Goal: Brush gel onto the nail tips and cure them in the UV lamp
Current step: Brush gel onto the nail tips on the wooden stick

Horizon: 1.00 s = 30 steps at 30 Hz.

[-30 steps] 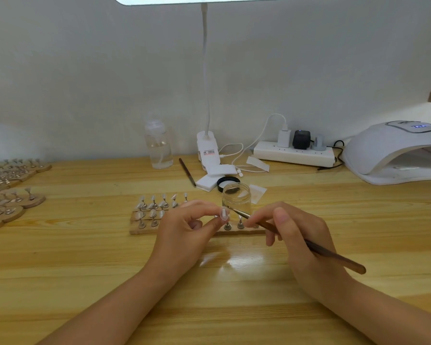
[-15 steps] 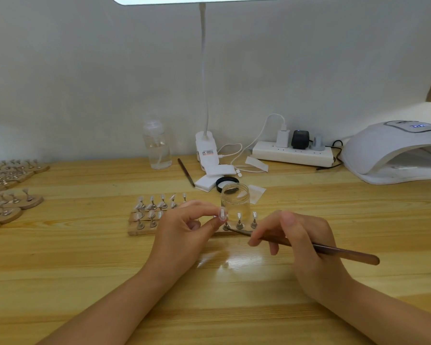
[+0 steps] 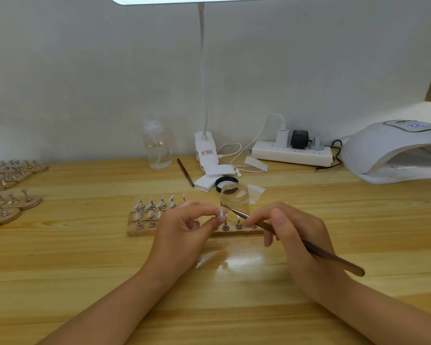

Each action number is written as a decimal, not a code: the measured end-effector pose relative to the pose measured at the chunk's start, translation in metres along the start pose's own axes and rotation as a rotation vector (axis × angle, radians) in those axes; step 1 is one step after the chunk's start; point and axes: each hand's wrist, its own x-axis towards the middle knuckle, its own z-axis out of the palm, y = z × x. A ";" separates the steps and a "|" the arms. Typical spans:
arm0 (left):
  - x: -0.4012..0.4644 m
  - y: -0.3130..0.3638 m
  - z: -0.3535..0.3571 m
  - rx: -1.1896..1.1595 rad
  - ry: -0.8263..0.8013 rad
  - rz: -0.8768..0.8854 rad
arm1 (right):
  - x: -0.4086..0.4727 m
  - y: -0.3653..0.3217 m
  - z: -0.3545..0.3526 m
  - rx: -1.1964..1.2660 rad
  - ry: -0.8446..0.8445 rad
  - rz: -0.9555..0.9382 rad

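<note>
Glossy pine table (image 3: pixel 60 270), clear nail tip (image 3: pixel 220 213), slim brush (image 3: pixel 309 246)

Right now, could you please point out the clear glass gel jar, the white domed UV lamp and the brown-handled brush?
clear glass gel jar (image 3: pixel 234 198): head view, side wall.
white domed UV lamp (image 3: pixel 383 143): head view, dome.
brown-handled brush (image 3: pixel 334 257): head view, handle.

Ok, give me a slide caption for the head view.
Left hand pinches a nail tip while right hand brushes gel on.

the table (image 3: pixel 84 257) is pale yellow wood with grain, the uv lamp (image 3: pixel 393 150) white, the brush (image 3: pixel 329 257) handle dark brown, the jar (image 3: pixel 234 197) clear.
</note>
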 end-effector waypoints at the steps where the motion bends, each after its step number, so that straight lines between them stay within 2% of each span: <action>1: 0.000 0.000 0.000 0.005 -0.001 -0.005 | 0.000 0.000 0.000 -0.012 -0.013 0.011; 6: 0.000 -0.001 0.001 0.000 0.012 0.006 | -0.002 0.000 -0.001 0.048 -0.021 -0.003; 12: -0.001 -0.001 0.000 0.009 0.012 -0.007 | -0.001 0.000 0.001 0.000 -0.035 0.031; 16: -0.001 0.000 0.001 0.011 0.027 -0.004 | -0.003 0.001 -0.001 0.075 -0.021 0.006; 22: 0.000 -0.001 0.001 0.008 0.026 -0.007 | 0.001 -0.001 0.001 -0.030 -0.025 -0.016; 27: 0.000 -0.001 0.001 0.023 0.039 0.010 | -0.002 0.000 -0.001 0.054 -0.023 -0.022; 30: 0.001 0.000 0.002 0.001 0.040 0.006 | -0.001 -0.001 0.000 0.022 0.008 -0.042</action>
